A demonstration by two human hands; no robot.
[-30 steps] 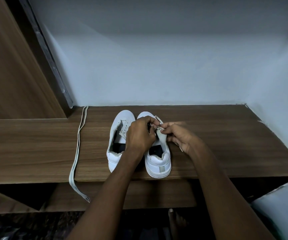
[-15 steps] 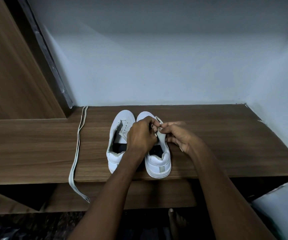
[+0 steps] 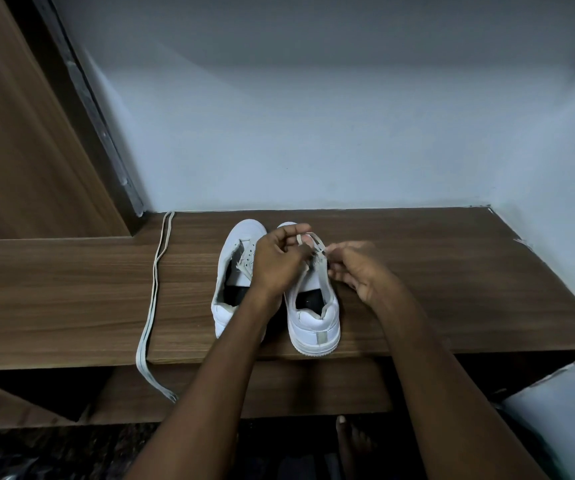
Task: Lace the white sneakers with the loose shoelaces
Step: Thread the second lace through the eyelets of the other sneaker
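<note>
The right-hand white leather low-top sneaker (image 3: 313, 317) stands heel toward the camera near the front edge of the brown wood-grain surface (image 3: 435, 289), touching its mate, the left-hand white sneaker (image 3: 234, 271), whose eyelets look unlaced. A flat pale-grey shoelace (image 3: 315, 242) loops above the right-hand sneaker's tongue area. The left hand (image 3: 275, 261) has its fingers curled over the lace at the eyelets, pinching it; the right hand (image 3: 358, 268) pinches the lace's other part just beside the shoe's outer edge. Which eyelet is being threaded is hidden by the fingers.

The step in hand looks like threading a lace end through an early eyelet. To do it well, hold the tip close to its end, keep the flat lace untwisted, steady the eyelet flap with the other hand, and pull both sides to equal length.

A second loose pale-grey shoelace (image 3: 151, 306) lies well to the left, doubled, its end hanging over the surface's front edge.
</note>
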